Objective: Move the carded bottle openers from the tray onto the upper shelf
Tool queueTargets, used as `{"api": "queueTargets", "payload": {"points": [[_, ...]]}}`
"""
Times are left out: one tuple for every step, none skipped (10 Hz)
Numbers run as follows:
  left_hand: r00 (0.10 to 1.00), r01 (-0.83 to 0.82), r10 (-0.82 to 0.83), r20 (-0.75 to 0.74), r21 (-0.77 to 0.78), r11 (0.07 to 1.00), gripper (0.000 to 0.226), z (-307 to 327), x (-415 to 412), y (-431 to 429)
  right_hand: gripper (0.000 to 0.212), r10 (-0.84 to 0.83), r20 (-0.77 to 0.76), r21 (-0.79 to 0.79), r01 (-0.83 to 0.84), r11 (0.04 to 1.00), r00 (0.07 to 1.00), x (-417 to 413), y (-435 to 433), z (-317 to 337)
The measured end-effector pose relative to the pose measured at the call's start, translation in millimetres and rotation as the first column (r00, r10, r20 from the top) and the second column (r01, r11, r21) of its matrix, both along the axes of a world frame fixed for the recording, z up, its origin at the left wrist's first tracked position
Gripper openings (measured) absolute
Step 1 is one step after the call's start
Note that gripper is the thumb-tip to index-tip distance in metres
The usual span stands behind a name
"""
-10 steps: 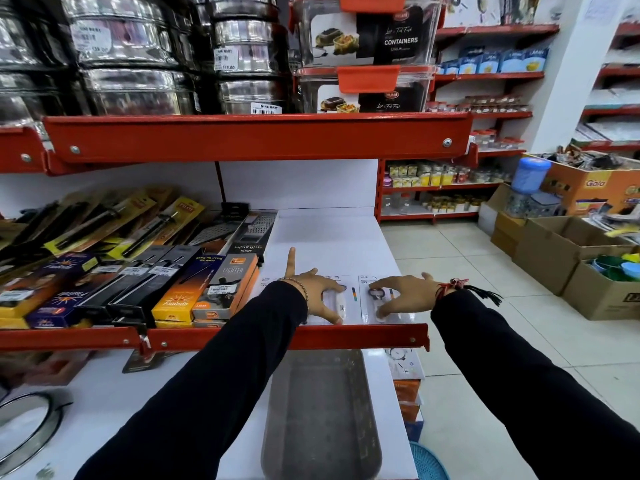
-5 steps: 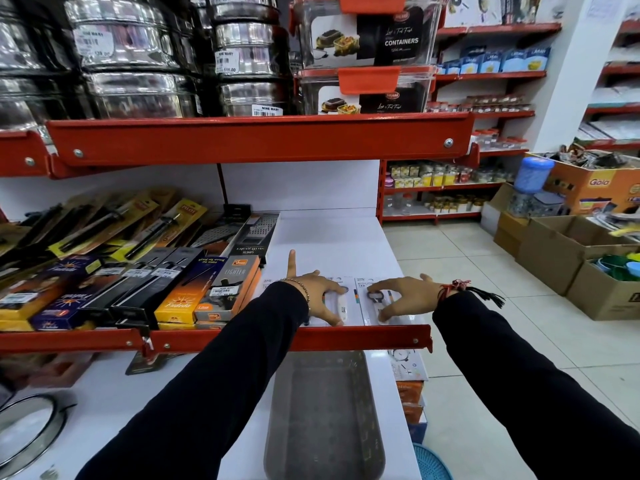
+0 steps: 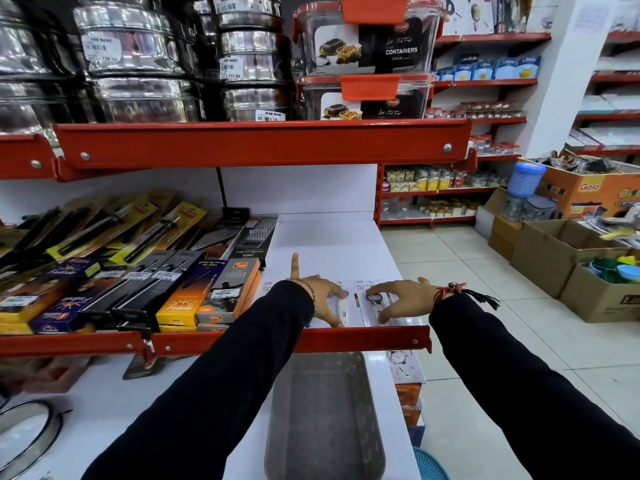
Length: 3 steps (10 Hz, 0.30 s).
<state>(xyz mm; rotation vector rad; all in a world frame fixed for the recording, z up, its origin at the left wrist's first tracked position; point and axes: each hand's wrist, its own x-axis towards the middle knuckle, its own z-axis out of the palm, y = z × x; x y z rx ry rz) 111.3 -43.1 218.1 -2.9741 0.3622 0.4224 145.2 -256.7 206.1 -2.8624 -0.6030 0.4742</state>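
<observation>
Nothing has moved: both hands (image 3: 325, 291) (image 3: 403, 297) partly hide carded bottle openers (image 3: 377, 301).

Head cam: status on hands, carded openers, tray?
Left hand and right hand flat on white carded bottle openers, side by side on the red-edged shelf. Grey plastic tray below looks empty. Nothing in the way.

Bare white shelf (image 3: 332, 244) open ahead of my hands, boxed lighters (image 3: 228, 292) and graters (image 3: 254, 237) crowding the left, red lip (image 3: 346, 337) barring the front edge, red shelf (image 3: 263, 143) overhead capping reach, tray (image 3: 325, 420) below between my sleeves, open aisle floor (image 3: 467, 306) right.
</observation>
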Motion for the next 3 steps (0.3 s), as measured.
{"api": "queueTargets", "payload": {"points": [[1.0, 0.005, -0.005, -0.008, -0.003, 1.0, 0.077, -1.1, -2.0, 2.3, 0.07, -0.005, -0.009, -0.015, 0.005, 1.0, 1.0, -2.5, 1.2, 0.6], [0.998, 0.014, -0.01, 0.056, -0.067, 0.998, 0.073, -6.6, -6.8, 6.2, 0.068, 0.0, 0.006, 0.021, 0.0, 1.0, 1.0, -9.8, -0.6, 0.8], [0.992, 0.017, 0.0, 0.124, -0.135, 0.991, 0.069, -3.4, -9.4, 8.1, 0.063, -0.002, 0.102, 0.143, -0.013, 0.99, 0.995, -16.6, 0.9, 5.8]]}}
